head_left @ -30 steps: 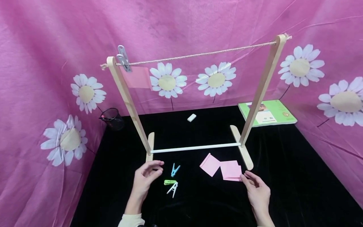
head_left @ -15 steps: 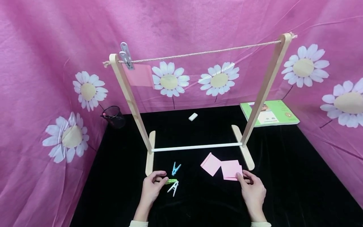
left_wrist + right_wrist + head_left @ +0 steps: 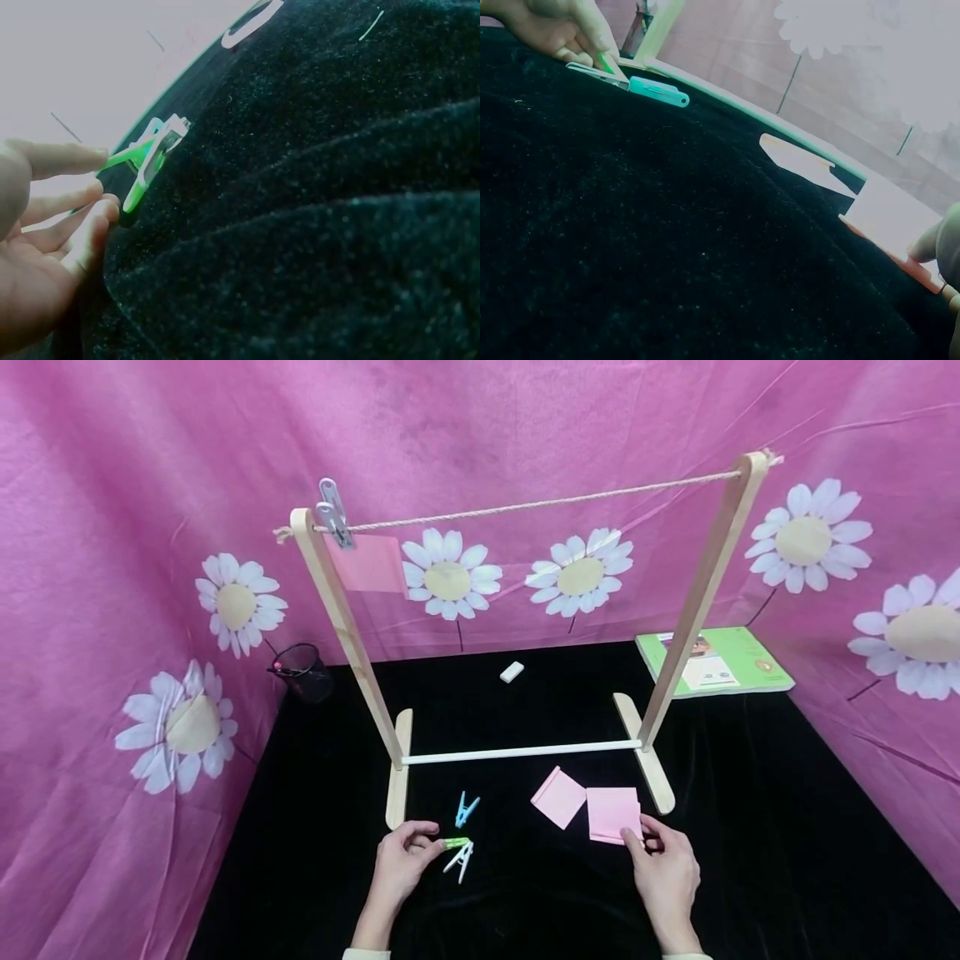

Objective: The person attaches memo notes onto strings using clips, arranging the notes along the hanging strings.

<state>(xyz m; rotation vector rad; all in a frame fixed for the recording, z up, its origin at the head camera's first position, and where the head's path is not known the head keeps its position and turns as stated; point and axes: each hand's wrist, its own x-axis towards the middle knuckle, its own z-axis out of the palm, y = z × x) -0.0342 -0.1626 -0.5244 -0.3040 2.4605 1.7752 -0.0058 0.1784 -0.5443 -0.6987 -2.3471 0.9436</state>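
Note:
My left hand pinches the green clothespin at its handle end; the left wrist view shows the clothespin's arms between thumb and fingers. Close by lie a white clothespin and a blue clothespin. On the right, my right hand pinches the edge of a pink paper square, thumb on top and fingertips partly hidden behind it. What looks like another square peeks out beneath. A further pink square with a folded edge lies just left of it.
A wooden rack with a rope stands behind the hands. A grey clip holds a pink square on the rope. Farther back are a white eraser-like block, a black mesh cup and a green book.
My left hand has moved right and down and taken hold of the green clothespin. My right hand has shifted slightly left, its thumb now on the pink paper square.

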